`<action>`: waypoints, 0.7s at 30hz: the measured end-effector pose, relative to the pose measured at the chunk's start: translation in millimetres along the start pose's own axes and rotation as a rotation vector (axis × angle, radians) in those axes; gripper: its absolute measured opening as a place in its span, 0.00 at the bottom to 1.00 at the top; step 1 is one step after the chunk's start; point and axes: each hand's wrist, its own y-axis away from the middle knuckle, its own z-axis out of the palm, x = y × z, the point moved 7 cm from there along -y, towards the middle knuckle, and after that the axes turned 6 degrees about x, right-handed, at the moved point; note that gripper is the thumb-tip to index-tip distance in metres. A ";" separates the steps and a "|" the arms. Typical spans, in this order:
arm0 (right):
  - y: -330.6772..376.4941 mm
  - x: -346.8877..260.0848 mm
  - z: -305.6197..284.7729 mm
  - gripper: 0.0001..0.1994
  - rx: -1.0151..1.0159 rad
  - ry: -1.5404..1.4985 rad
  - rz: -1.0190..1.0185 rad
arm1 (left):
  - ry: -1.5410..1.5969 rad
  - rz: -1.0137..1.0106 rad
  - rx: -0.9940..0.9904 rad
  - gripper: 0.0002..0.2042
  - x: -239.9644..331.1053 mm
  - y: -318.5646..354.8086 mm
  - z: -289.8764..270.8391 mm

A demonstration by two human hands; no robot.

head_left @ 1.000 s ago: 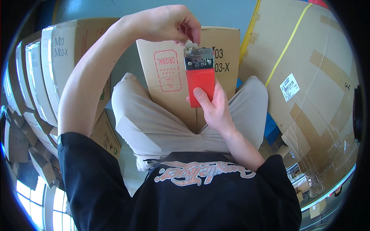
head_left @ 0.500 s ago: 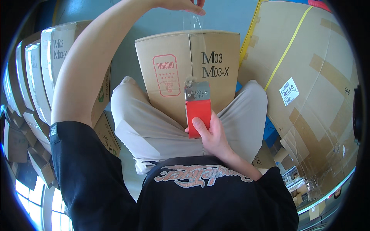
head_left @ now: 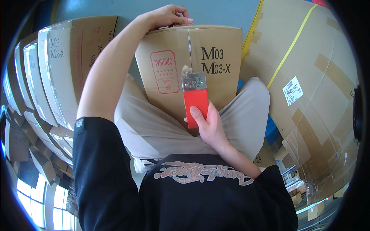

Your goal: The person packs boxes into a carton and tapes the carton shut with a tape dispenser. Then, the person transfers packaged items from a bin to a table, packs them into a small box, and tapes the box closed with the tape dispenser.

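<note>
A brown cardboard box (head_left: 221,42) stands between my bent legs, with black print and a red stamped frame on its upper face. My left hand (head_left: 169,16) rests at the box's far edge near the centre seam. Its fingers are curled and pinched at the clear tape (head_left: 191,34), though the tape's end is hard to make out. In my right hand (head_left: 210,125) is a red tape dispenser (head_left: 195,98), thumb on top. Its metal head lies close to the box, over the seam, with a small pale clump at the tip.
Several cardboard boxes (head_left: 58,65) stand in a row on the left. A large taped carton (head_left: 308,77) with a yellow strap and white label fills the right side. Blue-grey floor (head_left: 127,11) shows beyond the box.
My left hand has come down and slightly left, from above the far edge to the edge itself. The stretched tape no longer shows above the box. The dispenser has shifted slightly forward and left.
</note>
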 end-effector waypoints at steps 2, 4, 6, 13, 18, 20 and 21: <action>-0.5 -0.6 0.8 0.20 0.011 0.020 -0.004 | 0.008 -0.016 -0.017 0.14 -1.6 -1.7 0.7; -0.5 -3.3 0.3 0.19 0.034 -0.001 0.003 | -0.209 0.041 0.025 0.20 9.1 1.1 1.3; -1.5 -2.2 1.5 0.19 0.021 -0.013 0.002 | -0.597 -0.023 0.371 0.21 -7.4 9.4 -1.0; -2.5 -0.5 -1.7 0.19 -0.010 -0.012 -0.016 | -0.523 0.053 0.225 0.25 93.6 21.6 31.6; -3.0 1.6 4.7 0.19 -0.006 -0.061 -0.022 | -0.778 0.074 0.319 0.28 85.7 47.5 55.8; 5.3 5.3 5.8 0.19 -0.008 -0.068 0.002 | -0.924 0.016 0.369 0.27 89.5 49.3 54.2; 11.1 8.5 3.0 0.19 0.023 -0.073 0.023 | -0.907 -0.136 0.251 0.26 88.1 47.1 56.4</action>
